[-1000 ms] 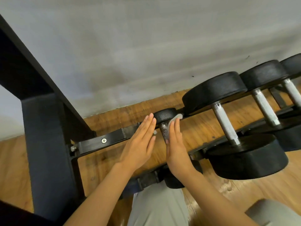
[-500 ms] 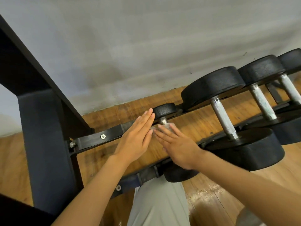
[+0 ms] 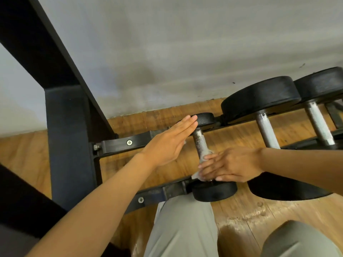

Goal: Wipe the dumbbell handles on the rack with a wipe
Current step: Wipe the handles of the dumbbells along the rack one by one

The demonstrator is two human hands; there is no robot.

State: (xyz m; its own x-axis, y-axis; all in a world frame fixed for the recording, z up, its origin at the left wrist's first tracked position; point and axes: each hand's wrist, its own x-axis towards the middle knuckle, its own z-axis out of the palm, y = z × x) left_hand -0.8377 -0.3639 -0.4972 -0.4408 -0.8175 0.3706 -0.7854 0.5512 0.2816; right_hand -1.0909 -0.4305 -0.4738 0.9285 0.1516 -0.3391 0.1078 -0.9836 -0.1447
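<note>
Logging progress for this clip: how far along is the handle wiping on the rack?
Nothing can be confirmed as finished. In hand: the right hand presses a white wipe against the near end of the small dumbbell's metal handle, while the left hand lies flat beside its far end. Left: the two larger dumbbells' silver handles, with no wipe on them.
</note>
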